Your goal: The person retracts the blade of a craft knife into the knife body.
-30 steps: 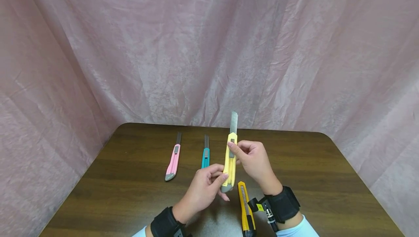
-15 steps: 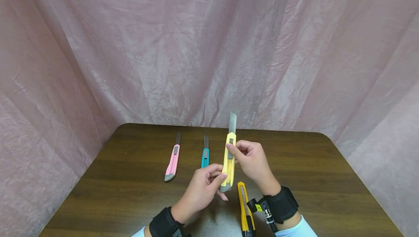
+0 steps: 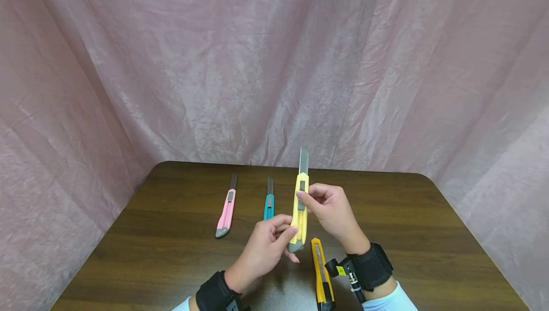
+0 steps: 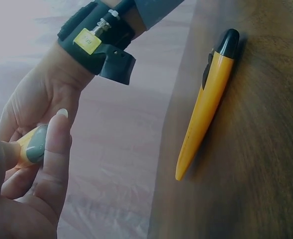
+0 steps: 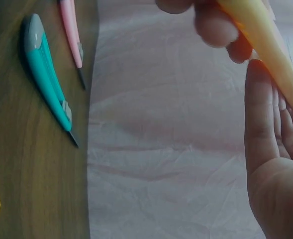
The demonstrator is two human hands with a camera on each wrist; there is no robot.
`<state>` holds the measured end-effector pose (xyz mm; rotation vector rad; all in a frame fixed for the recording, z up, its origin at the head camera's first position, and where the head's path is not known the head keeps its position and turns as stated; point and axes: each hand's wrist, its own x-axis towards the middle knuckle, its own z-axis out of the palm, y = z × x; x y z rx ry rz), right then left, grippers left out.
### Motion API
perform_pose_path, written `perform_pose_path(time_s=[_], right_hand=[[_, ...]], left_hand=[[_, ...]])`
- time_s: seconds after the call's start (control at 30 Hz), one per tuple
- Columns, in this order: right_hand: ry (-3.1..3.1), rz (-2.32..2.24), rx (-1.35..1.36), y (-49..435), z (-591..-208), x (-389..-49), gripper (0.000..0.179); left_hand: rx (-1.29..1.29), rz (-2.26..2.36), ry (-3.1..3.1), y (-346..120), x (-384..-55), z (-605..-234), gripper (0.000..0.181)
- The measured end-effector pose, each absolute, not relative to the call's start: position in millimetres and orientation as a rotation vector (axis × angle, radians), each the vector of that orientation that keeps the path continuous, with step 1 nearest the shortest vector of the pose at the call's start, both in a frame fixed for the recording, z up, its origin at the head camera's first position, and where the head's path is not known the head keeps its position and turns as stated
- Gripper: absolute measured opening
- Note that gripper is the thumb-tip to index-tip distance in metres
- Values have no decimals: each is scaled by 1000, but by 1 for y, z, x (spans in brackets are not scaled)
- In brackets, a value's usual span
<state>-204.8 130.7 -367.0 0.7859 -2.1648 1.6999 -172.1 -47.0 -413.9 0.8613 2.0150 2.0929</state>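
Pale-yellow cutter (image 3: 301, 216), blade (image 3: 303, 160) out: I watch the left hand (image 3: 267, 246) pinch its base (image 3: 295, 247), the right hand (image 3: 332, 211) its middle (teal cutter (image 3: 269, 208) beyond).

On the brown, wood-grained bench (image 3: 386, 215) lie a pink cutter (image 3: 226, 213) and a teal cutter (image 3: 269, 207), blades out towards the far edge, and, nearer, right of both, an orange cutter (image 3: 321, 275).

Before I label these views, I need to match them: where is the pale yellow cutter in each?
Head: the pale yellow cutter is below centre, slightly right.
Left wrist: near the left edge, its grey end showing.
Right wrist: top right, its yellow body cropped.
Shared landmark: brown tabletop.
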Motion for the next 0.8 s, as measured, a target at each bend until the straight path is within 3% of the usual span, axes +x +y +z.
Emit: perform_pose_path(time_s=[0.8], right_hand=[[-2240, 1704, 821, 133, -368, -207, 6]], left_hand=[[869, 2096, 2023, -49, -173, -414, 16]])
